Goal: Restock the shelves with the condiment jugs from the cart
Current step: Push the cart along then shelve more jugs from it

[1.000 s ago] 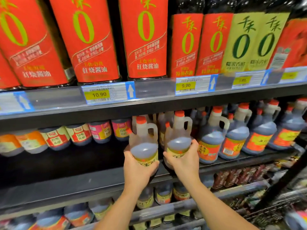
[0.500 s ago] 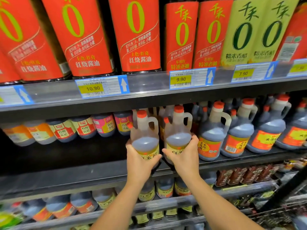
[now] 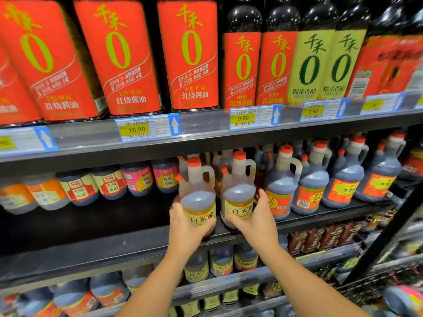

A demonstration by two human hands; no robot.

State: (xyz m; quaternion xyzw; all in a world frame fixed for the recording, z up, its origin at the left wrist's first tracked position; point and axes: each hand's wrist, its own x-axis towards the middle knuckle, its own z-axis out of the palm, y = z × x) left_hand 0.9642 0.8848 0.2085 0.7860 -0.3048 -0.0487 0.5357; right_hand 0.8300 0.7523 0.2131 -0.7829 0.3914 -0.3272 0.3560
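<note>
Two clear handled jugs with red caps and yellow labels stand side by side at the front of the middle shelf. My left hand grips the base of the left jug. My right hand grips the base of the right jug. Both jugs are upright with their bottoms at the shelf's front edge. My hands hide their lower parts. The cart is out of view.
Dark jugs with orange labels fill the shelf to the right, close to the right jug. Squat dark bottles sit at the back left, with bare shelf before them. Tall red-labelled bottles line the shelf above. More jugs stand below.
Both hands have stayed on the two jugs. The jugs have shifted slightly further onto the shelf, and the camera view has tilted a little.
</note>
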